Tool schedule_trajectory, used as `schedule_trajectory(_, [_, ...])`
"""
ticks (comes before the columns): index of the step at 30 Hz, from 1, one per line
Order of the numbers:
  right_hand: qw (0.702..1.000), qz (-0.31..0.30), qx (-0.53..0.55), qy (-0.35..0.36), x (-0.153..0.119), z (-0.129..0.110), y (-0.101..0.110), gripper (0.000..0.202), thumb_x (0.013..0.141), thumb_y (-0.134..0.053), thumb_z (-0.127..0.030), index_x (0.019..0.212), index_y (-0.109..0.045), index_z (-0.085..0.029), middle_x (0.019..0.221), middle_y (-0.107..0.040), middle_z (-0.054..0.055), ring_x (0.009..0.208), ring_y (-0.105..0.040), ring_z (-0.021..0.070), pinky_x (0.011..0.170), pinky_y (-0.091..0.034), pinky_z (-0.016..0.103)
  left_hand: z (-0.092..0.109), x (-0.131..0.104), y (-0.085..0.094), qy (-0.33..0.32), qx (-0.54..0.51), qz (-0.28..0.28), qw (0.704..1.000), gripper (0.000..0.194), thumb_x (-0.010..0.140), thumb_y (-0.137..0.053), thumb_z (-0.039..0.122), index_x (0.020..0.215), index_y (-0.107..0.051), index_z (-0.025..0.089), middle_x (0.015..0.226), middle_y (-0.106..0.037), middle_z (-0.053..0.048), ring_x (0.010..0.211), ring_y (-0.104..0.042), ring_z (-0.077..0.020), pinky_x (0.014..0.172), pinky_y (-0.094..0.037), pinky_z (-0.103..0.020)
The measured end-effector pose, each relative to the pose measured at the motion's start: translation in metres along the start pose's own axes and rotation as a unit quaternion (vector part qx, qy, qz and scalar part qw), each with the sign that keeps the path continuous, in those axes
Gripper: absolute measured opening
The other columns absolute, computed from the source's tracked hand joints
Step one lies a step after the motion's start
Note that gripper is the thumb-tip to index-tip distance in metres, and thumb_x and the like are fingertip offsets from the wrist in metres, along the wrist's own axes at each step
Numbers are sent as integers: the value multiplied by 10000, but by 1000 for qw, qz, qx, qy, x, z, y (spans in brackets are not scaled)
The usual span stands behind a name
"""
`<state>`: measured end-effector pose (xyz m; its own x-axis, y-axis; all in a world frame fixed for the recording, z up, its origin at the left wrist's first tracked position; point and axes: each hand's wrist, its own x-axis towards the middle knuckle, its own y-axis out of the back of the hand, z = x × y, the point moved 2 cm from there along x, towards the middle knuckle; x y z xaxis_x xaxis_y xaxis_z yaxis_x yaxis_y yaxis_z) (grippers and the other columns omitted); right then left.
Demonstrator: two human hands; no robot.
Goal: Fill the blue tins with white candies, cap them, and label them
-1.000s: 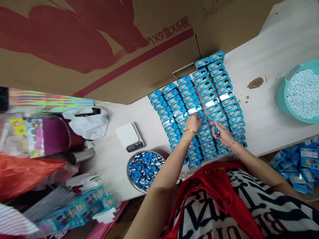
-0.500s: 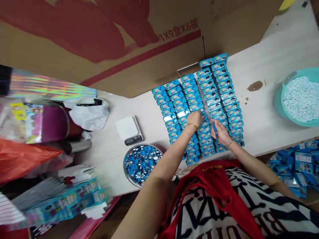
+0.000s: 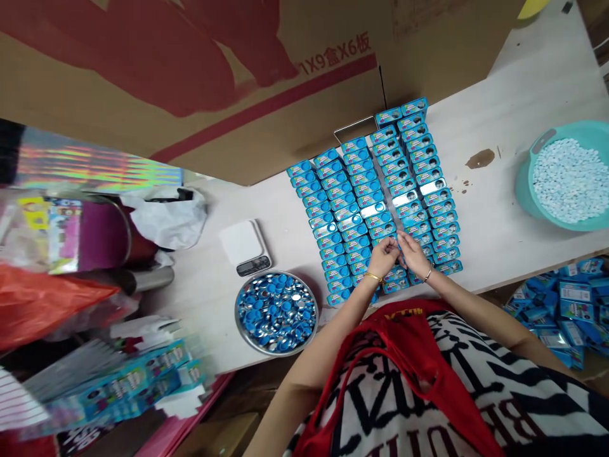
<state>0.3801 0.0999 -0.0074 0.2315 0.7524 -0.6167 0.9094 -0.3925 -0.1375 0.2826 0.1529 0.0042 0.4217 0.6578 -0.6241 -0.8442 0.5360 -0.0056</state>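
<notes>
Several columns of small blue tins (image 3: 336,192) stand on the pale table, the left columns with blue round caps and the right ones with dark round openings. Over the front part of the middle columns, my left hand (image 3: 384,255) and my right hand (image 3: 413,255) meet at the fingertips. Both hands are closed around something small that their fingers mostly hide. A steel bowl (image 3: 314,311) full of blue and silver caps (image 3: 276,311) sits to the left of my left forearm.
A big cardboard box (image 3: 266,146) spans the back. White scale (image 3: 245,244) is at the left, near plastic bags (image 3: 171,222). At the right, a teal basin (image 3: 526,184) holds pale tablets (image 3: 568,181); more blue tins (image 3: 554,311) lie piled below the table edge.
My left hand has moved right and toward me, from the tins to my right hand. My right hand has shifted slightly. The view has moved a little, and more of the steel bowl shows.
</notes>
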Motion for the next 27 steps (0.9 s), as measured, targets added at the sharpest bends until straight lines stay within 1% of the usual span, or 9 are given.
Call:
schedule_trajectory(5, [1000, -26, -7, 16, 4, -8, 6, 698, 832, -451, -718, 1217, -586, -152, 404, -418, -88, 320, -377, 109, 339, -310, 252, 14, 12, 0, 14, -9, -73, 997, 95, 660, -602, 250, 698, -541, 189, 575, -579, 46, 553, -570, -128, 605, -490, -265])
schedule_trajectory(9, [998, -64, 6, -15, 3, -10, 8, 647, 881, -405, -674, 1253, -570, -171, 407, -441, -85, 321, -388, 106, 353, -304, 239, 15, 23, 8, 4, 79, -3, 997, 69, 688, -597, 226, 685, -550, 176, 644, -575, 36, 610, -539, -104, 644, -451, -234])
schedule_trajectory(12, [991, -61, 100, -62, 0, -8, 9, 490, 858, -542, -580, 1181, -581, -214, 477, -482, -83, 360, -405, 93, 359, -266, 218, 17, 33, 19, 1, 172, 60, 983, 88, 778, -558, 249, 727, -543, 180, 649, -564, 22, 615, -530, -114, 644, -425, -236])
schedule_trajectory(13, [984, -53, 147, -84, -2, -7, 10, 417, 835, -600, -528, 1114, -596, -219, 515, -500, -76, 390, -424, 89, 370, -265, 211, 19, 37, 23, -3, 233, 80, 969, 92, 801, -556, 258, 750, -552, 182, 665, -579, 11, 640, -547, -125, 654, -422, -239])
schedule_trajectory(15, [967, -43, 223, -120, -6, -7, 14, 276, 786, -669, -416, 957, -610, -208, 605, -543, -50, 485, -487, 90, 414, -313, 205, 26, 45, 29, -2, 383, 104, 918, 88, 822, -564, 269, 792, -581, 188, 730, -632, -21, 730, -598, -159, 688, -423, -253])
schedule_trajectory(17, [957, -47, 250, -136, -9, -9, 19, 192, 753, -681, -333, 858, -610, -189, 705, -588, -15, 595, -545, 103, 494, -398, 221, 32, 55, 32, 23, 492, 93, 866, 117, 825, -586, 307, 821, -617, 194, 823, -683, -56, 835, -637, -199, 719, -436, -273])
schedule_trajectory(19, [955, -54, 255, -142, -12, -12, 24, 169, 742, -676, -287, 864, -624, -181, 782, -622, 10, 661, -568, 113, 561, -441, 239, 36, 65, 32, 61, 548, 63, 832, 211, 827, -603, 398, 838, -653, 193, 917, -706, -90, 911, -653, -240, 738, -455, -295])
schedule_trajectory(24, [965, -73, 218, -123, -15, -15, 27, 293, 760, -678, -318, 1011, -620, -180, 818, -645, 19, 638, -542, 101, 519, -383, 215, 43, 83, 34, 113, 623, 16, 774, 437, 817, -593, 562, 922, -702, 152, 1094, -681, -180, 1022, -643, -321, 802, -492, -362])
schedule_trajectory(27, [980, -58, 162, -105, -14, -15, 22, 333, 784, -639, -389, 1041, -587, -183, 789, -647, 15, 561, -498, 89, 448, -304, 199, 48, 75, 35, 91, 632, 22, 769, 454, 827, -586, 556, 965, -690, 137, 1070, -680, -188, 1009, -644, -332, 804, -497, -385])
